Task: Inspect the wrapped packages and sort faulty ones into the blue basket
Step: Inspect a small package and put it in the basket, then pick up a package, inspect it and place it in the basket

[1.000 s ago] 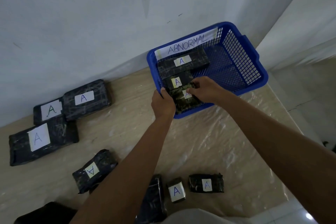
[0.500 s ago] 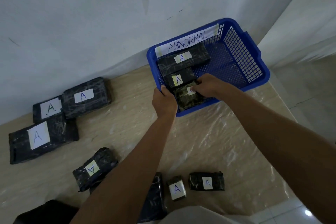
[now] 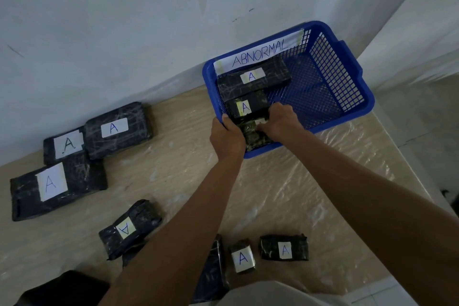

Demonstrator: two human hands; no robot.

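A blue basket (image 3: 347, 77) with an "ABNORMAL" label stands at the table's far right against the wall. Inside lie a long black wrapped package (image 3: 268, 79) and a shorter one (image 3: 250, 104), both labelled "A". At the basket's near left corner my left hand (image 3: 228, 136) and my right hand (image 3: 280, 122) hold a small dark package (image 3: 253, 134) from either side, low inside the basket. My fingers hide most of its label.
Three black packages lie at the left by the wall (image 3: 116, 129), (image 3: 64, 146), (image 3: 54, 186). Nearer me lie a package with an upside-down label (image 3: 129, 228), a small one (image 3: 242, 256), another (image 3: 284, 247) and one under my left arm (image 3: 213, 273). The table edge runs along the right.
Both hands have pushed the small package slightly deeper into the basket's near corner; the right hand now covers more of its label. The view has shifted a little.
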